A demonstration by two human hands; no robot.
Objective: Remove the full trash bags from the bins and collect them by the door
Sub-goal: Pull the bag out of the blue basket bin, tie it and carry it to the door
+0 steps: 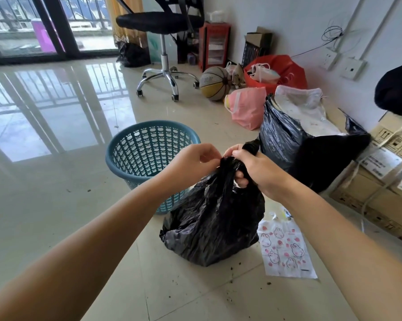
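Just in front of the blue bin (149, 154), on the pale tiled floor (56, 205), sits a small black trash bag (214, 225), bulging and crumpled, its neck gathered upward into a twisted bunch. The right hand (255, 170) grips that bunch, fingers curled round the gathered plastic, with a tuft of black film sticking up above the thumb. The left hand (195, 162) meets it from the other side, fingertips pinched on the edge of the same bunch. The bag's base rests on the tiles; its left side overlaps the bin's lower wall in view, though whether they touch cannot be told.

The bin is a round lattice basket, upright, with no liner visible inside. Right of the bin and beyond the small bag stands a large black sack (299, 147), open at the top, with pale dirty material showing inside. Near the bag's right side a flat white plastic bag with a pink rabbit print (285, 249) lies on the floor. Dark crumbs are scattered on the tiles close by. Behind the bin stand an office chair (165, 54), a basketball (215, 83), a pink bag (247, 107) and a red bag (285, 70); cardboard boxes (378, 188) sit against the wall beyond the large sack.
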